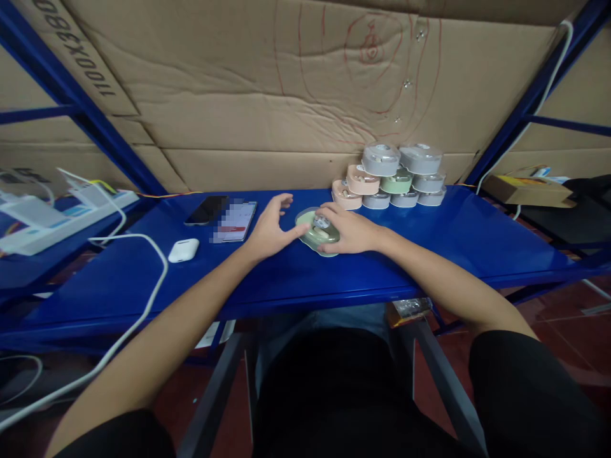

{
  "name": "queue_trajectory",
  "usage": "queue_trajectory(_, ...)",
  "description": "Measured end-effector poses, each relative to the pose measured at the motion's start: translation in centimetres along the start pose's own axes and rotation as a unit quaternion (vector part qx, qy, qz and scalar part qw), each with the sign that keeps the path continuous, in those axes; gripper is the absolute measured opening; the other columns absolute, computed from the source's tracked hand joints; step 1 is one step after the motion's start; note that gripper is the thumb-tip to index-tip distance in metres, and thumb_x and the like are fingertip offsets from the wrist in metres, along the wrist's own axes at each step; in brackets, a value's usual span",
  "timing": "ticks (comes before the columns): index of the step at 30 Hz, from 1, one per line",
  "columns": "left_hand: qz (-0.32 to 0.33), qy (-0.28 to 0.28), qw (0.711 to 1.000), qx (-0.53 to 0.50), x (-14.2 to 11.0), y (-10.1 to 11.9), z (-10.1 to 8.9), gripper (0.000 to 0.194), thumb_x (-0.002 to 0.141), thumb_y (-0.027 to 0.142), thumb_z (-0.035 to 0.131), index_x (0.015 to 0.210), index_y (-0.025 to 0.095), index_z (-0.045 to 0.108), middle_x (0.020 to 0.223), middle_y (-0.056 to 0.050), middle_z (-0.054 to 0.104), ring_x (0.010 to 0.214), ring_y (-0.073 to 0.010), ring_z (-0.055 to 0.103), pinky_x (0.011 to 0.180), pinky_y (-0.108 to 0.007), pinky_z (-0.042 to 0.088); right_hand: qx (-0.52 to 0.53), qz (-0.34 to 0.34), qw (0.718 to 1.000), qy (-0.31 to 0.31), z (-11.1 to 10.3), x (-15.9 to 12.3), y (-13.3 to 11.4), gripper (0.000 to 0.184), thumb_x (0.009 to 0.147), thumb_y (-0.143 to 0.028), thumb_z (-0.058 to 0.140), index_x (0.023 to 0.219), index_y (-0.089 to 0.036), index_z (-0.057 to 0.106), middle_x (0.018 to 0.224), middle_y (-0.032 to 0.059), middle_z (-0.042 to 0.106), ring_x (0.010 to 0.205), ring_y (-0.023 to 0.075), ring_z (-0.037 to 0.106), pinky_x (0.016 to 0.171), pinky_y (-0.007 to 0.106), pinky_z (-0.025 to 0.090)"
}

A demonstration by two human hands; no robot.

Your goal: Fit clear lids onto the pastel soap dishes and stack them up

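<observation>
Right hand (356, 230): fingers and thumb are curved over the rounded, pale-green container with a transparent lid (328, 234), holding it from its right side against the tabletop. The container lies between the two hands, directly left of the right palm; its long axis appears to run obliquely, from far left to near right. Left hand (270, 232): wide, thumb extended to the container's left rim, fingers raised and apart from it; whether the thumb tip presses cannot be told. The right hand is the nearer, covering part of the lid.

Beyond and to the right stands a tiered stack of similar rounded containers in grey, pink and green (396, 181), apart from the held one and close to the brown cardboard wall (229, 149). Left of the left hand lie a phone with a lit screen (242, 222), a dark phone (207, 210) and a small white earbud case (184, 250). The blue tabletop (477, 235) extends on both sides; its front edge runs just below the container, its rear edge along the cardboard.
</observation>
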State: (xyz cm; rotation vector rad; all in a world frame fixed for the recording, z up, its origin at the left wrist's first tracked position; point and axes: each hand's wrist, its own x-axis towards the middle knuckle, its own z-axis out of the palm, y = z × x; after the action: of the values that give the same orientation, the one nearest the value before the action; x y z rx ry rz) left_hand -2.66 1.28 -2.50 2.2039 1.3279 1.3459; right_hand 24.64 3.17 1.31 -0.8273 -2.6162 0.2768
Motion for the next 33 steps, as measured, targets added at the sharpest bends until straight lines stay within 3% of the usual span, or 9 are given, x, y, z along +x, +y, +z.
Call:
queue_trajectory(3,0.001,-0.13,0.99,-0.046,-0.4,0.1,0.0,0.116,0.067,0.058,0.103,0.162,0.023,0.045,0.161,-0.024,0.063,0.149,-0.0457,0.064,0.124,-0.065,0.052,0.074,-0.082,0.992,-0.059,-1.1,-0.4,1.0,0.083,0.08,-0.037,0.086,0.157,-0.026,0.056,0.166,0.0134,0.056,0.153,0.0374,0.056,0.128,0.057,0.048)
queue_trajectory(5,0.009,-0.175,0.983,-0.056,-0.6,0.2,0.2,0.125,0.064,0.059,0.106,0.166,0.024,0.043,0.162,-0.024,0.063,0.149,-0.0469,0.064,0.125,-0.065,0.052,0.101,-0.098,0.988,-0.057,-1.3,-0.3,1.2,0.091,0.079,-0.039,0.088,0.162,-0.026,0.052,0.171,0.0136,0.054,0.159,0.0385,0.051,0.132,0.058,0.044)
queue_trajectory(9,0.021,-0.188,0.981,-0.049,-0.9,0.6,0.7,0.117,0.069,0.058,0.103,0.164,0.023,0.045,0.156,-0.023,0.068,0.143,-0.0454,0.068,0.121,-0.064,0.054,0.074,-0.024,0.997,-0.023,-0.6,-0.1,0.6,0.103,0.078,-0.064,0.092,0.163,-0.02,0.054,0.161,0.0204,0.062,0.147,0.0426,0.061,0.122,0.059,0.053)
queue_trajectory(12,0.022,-0.188,0.981,-0.044,-1.0,0.8,0.9,0.117,0.07,0.058,0.102,0.164,0.022,0.044,0.153,-0.022,0.068,0.141,-0.0445,0.069,0.119,-0.063,0.055,0.06,-0.022,0.998,-0.018,-0.7,-0.2,0.3,0.093,0.08,-0.069,0.089,0.155,-0.021,0.061,0.146,0.0173,0.072,0.133,0.0388,0.069,0.113,0.055,0.058)
queue_trajectory(16,0.028,-0.183,0.983,-0.011,-1.0,1.1,0.4,0.124,0.069,0.062,0.102,0.17,0.022,0.042,0.151,-0.021,0.067,0.138,-0.0432,0.068,0.12,-0.062,0.055,0.063,-0.022,0.997,0.039,-2.9,-0.9,1.6,0.081,0.091,-0.076,0.077,0.148,-0.02,0.063,0.139,0.0162,0.075,0.12,0.0348,0.072,0.106,0.051,0.058)
queue_trajectory(19,0.06,-0.212,0.975,0.022,-1.0,1.6,0.0,0.093,0.082,0.062,0.094,0.162,0.026,0.061,0.148,-0.016,0.067,0.139,-0.0403,0.066,0.126,-0.062,0.05,0.03,0.042,0.997,0.063,-4.8,-2.0,3.4,0.079,0.099,-0.08,0.064,0.146,-0.017,0.065,0.136,0.0181,0.077,0.116,0.0356,0.074,0.103,0.051,0.058)
queue_trajectory(22,0.077,-0.244,0.966,0.028,-1.1,2.1,-0.2,0.055,0.094,0.061,0.084,0.139,0.031,0.082,0.149,-0.013,0.063,0.14,-0.0375,0.064,0.125,-0.059,0.052,0.01,0.103,0.994,0.019,-5.7,-2.9,4.9,0.08,0.105,-0.084,0.051,0.144,-0.016,0.068,0.137,0.0194,0.079,0.12,0.0381,0.075,0.106,0.054,0.059)
queue_trajectory(28,0.059,-0.2,0.978,0.017,-1.0,2.1,-0.2,0.044,0.098,0.062,0.077,0.126,0.03,0.089,0.15,-0.013,0.063,0.137,-0.0366,0.066,0.124,-0.06,0.054,-0.003,0.197,0.978,-0.072,-5.8,-3.2,5.9,0.083,0.103,-0.087,0.053,0.15,-0.021,0.069,0.155,0.0181,0.073,0.138,0.043,0.071,0.118,0.058,0.056)
queue_trajectory(33,-0.001,-0.061,0.996,0.067,-0.1,0.5,-0.6,0.052,0.099,0.064,0.071,0.127,0.024,0.086,0.143,-0.015,0.065,0.138,-0.0389,0.064,0.125,-0.063,0.051,-0.018,0.203,0.976,-0.072,-6.0,-3.2,6.3,0.088,0.104,-0.087,0.051,0.154,-0.016,0.067,0.163,0.0213,0.067,0.149,0.0454,0.065,0.124,0.06,0.053)
